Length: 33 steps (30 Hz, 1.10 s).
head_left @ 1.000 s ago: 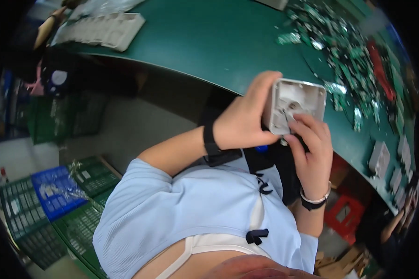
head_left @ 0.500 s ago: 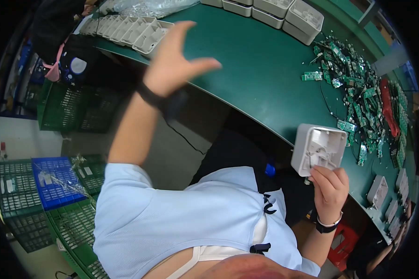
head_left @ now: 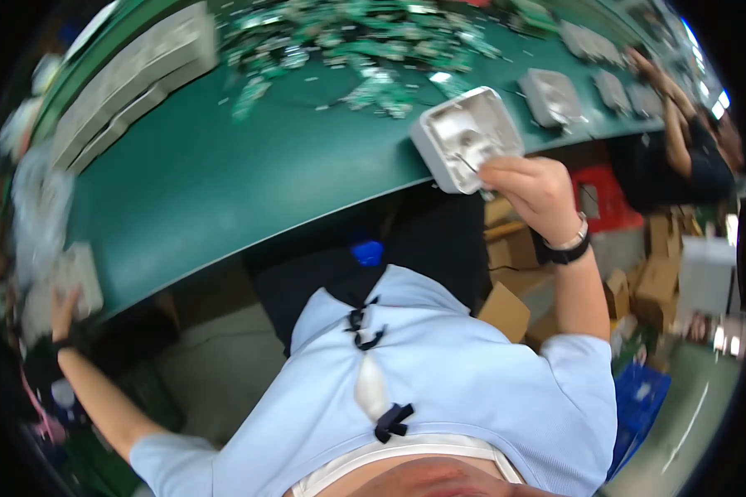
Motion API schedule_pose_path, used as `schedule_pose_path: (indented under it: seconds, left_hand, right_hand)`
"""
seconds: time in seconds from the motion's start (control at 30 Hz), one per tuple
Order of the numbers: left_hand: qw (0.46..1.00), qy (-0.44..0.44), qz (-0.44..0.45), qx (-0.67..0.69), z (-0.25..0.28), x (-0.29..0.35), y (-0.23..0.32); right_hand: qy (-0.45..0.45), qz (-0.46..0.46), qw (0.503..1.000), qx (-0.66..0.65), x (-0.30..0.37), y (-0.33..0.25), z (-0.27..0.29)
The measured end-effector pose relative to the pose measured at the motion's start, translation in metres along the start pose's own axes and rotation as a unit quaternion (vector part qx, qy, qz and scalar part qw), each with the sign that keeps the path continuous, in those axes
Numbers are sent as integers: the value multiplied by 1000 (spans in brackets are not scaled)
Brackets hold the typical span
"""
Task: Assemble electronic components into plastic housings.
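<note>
A green table [head_left: 224,199] is bordered along its far side by a heap of green circuit boards [head_left: 348,50], loosely piled. At the upper left, pale boxes [head_left: 141,74] are set in a long row, stacked, with the row's long axis slanted from lower left to upper right. Cardboard boxes [head_left: 506,311] and a blue crate [head_left: 638,406] are seen at the lower right (the crate's contents are too blurred to be told). At the table's left end, a clear plastic bag [head_left: 41,207] is laid near a pale tray-like part [head_left: 79,282].

The squarish pale housing [head_left: 441,157] is held by the right hand [head_left: 539,190] over the table's front edge, near the heap. Its open mouth is turned up toward the head and tipped somewhat to the person's right; an outer wall is shown at the left. No side is clearly longer, so a long axis cannot be told. The near corner is pinched narrowly by the fingers. Inside, molded recesses and a thin dark wire [head_left: 466,163] are seen. The tray-like part is met by the left hand [head_left: 65,311], its fingers spread; whether it is gripped cannot be told.
</note>
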State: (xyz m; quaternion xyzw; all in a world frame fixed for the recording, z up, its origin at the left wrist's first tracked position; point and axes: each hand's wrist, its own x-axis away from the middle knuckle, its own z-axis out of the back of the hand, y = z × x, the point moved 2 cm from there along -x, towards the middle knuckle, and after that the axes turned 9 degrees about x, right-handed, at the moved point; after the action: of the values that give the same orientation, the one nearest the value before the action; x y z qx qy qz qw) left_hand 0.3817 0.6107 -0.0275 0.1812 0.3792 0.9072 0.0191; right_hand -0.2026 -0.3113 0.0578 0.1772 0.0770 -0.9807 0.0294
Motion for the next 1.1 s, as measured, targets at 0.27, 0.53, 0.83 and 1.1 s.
schedule_pose_path:
  seconds: [0.27,0.53,0.83,1.1]
  left_hand:
    - [993,64,-67,-69,-54,2,61]
    - [982,137,-86,-98,-202,85,189]
    - [967,140,-167,-130,-337,206,324]
    - [943,133,-236,-194,-418,249,393]
  right_hand:
    - [36,-77,994,75,52,62,13]
    - [18,-108,986,126,62,100,29]
    - [20,-137,978,158,94,176,45]
    - [34,-202,958,200,131,268,64]
